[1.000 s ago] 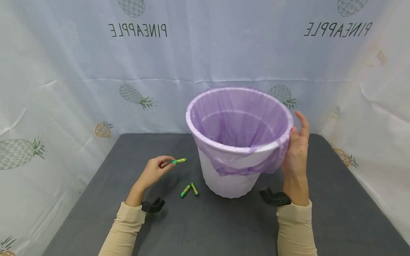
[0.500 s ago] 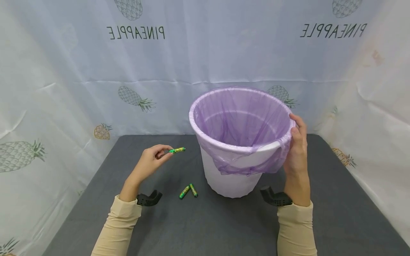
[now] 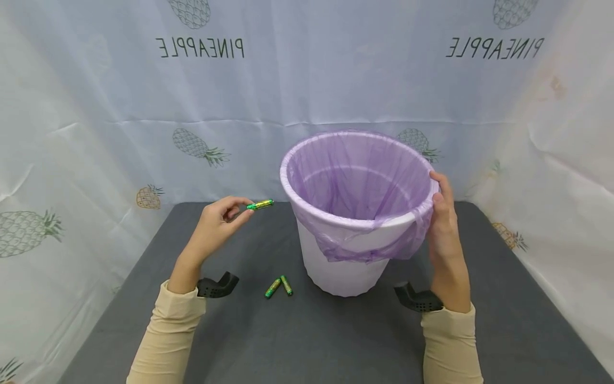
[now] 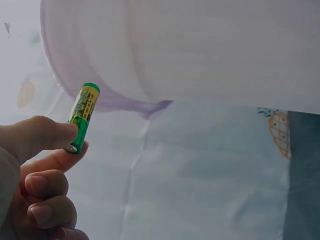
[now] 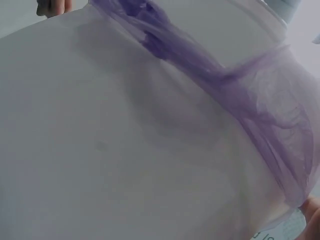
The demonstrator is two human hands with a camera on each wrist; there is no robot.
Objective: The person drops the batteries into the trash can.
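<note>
Between thumb and index finger, my left hand pinches a green and yellow battery, raised to the left of the bin. In the left wrist view that battery points upward from the fingertips, its other fingers curled below. A white trash bin with a thin purple bag folded over its rim stands mid-table. My right hand holds the bin's right rim, fingertips over the edge. Two more green batteries, one beside the other, lie on the table left of the bin's base.
The dark grey table carries the bin and batteries. Behind it and at both sides hangs a white curtain with pineapple prints. A black wrist mount sits on the left forearm, another mount on the right.
My left hand has lifted the battery upward and slightly left, up toward the height of the bin's rim. My right fingers have closed from beside the rim onto it.
</note>
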